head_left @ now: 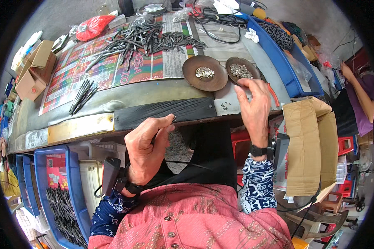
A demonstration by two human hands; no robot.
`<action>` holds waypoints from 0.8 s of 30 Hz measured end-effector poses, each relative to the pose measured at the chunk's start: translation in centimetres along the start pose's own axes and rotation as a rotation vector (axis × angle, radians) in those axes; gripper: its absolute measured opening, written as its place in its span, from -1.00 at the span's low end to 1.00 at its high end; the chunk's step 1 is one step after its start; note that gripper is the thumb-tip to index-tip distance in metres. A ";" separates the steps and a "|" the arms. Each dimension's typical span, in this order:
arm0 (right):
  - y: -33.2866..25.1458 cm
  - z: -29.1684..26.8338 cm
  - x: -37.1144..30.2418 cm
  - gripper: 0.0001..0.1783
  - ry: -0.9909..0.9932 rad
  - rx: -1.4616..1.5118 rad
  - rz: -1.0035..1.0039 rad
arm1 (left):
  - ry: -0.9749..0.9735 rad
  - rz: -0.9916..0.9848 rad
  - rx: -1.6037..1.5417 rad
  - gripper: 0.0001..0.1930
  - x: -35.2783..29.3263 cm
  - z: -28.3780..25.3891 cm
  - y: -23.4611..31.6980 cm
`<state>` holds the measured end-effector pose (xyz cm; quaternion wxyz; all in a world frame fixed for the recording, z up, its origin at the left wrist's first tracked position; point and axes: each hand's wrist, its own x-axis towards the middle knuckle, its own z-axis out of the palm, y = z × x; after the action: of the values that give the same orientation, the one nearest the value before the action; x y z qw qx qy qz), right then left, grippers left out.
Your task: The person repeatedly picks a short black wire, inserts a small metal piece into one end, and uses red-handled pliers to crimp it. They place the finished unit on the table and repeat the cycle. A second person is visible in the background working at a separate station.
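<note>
Close to the table's front edge, my left hand [146, 143] pinches a small dark piece [174, 119] between thumb and fingertips. Most of that piece is hidden by the fingers. My right hand [255, 108] is at the near rim of a small brown bowl [228, 65] that holds small grey metal bits [240, 71]. Its thumb and fingertips are drawn together there, and what lies between them cannot be made out. Left of that bowl, a larger brown dish [191, 74] carries shiny metal pieces [204, 73]. A few tiny dark bits [225, 106] lie beside my right hand.
Black strips [139, 39] are heaped on printed sheets, with a smaller bundle [82, 96] nearer me. Blue bins stand at right [274, 56] and lower left [39, 166]. A cardboard box [305, 149] is right of my arm. Red-handled pliers [273, 95] lie near the bowl.
</note>
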<state>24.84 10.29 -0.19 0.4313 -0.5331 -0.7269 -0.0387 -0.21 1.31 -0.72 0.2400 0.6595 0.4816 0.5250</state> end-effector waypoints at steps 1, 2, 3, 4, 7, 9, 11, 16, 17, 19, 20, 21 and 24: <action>0.9 0.1 0.3 -0.74 0.002 -0.088 -0.027 | 0.001 0.048 0.035 -0.75 0.1 0.0 -0.1; 1.7 0.3 0.5 -0.73 0.004 -0.177 -0.050 | 0.001 0.045 0.030 -0.76 0.1 0.0 -0.2; 2.4 0.5 0.7 -0.72 -0.001 -0.267 -0.056 | 0.002 0.046 0.031 -0.76 0.1 0.0 -0.3; 2.9 0.7 0.7 -0.65 -0.022 -0.285 -0.039 | 0.001 0.045 0.047 -0.77 0.2 0.0 -0.3; 3.7 1.4 0.4 -0.58 -0.009 -0.396 -0.065 | -0.006 -0.070 -0.058 -0.79 0.1 0.0 -0.3; 3.9 1.7 0.3 -0.57 -0.016 -0.422 -0.058 | -0.005 -0.087 -0.071 -0.79 0.3 0.0 -0.3; 4.1 1.9 0.2 -0.57 -0.017 -0.428 -0.051 | -0.012 -0.109 -0.088 -0.81 0.4 0.1 -0.3; 4.3 2.0 0.2 -0.62 -0.027 -0.412 -0.067 | -0.045 -0.206 -0.188 -0.80 0.8 0.1 -0.3; 4.4 2.0 0.3 -0.63 -0.030 -0.400 -0.069 | -0.046 -0.230 -0.224 -0.80 0.8 0.1 -0.3; 4.4 2.0 0.3 -0.65 -0.024 -0.371 -0.091 | -0.044 -0.290 -0.304 -0.79 0.8 0.1 -0.3; 4.4 2.0 0.4 -0.73 -0.013 -0.361 -0.088 | -0.042 -0.340 -0.370 -0.79 0.8 0.0 -0.3; 4.3 2.0 0.4 -0.77 -0.022 -0.325 -0.089 | -0.042 -0.357 -0.407 -0.80 0.8 0.0 -0.3; 3.5 1.8 0.5 -0.90 0.030 -0.222 -0.126 | -0.041 -0.399 -0.517 -0.83 0.9 -0.1 -0.2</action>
<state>26.52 13.13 -2.37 0.3771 -0.5302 -0.7435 -0.1542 -0.33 2.18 -0.40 0.5072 0.4799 0.4472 0.5590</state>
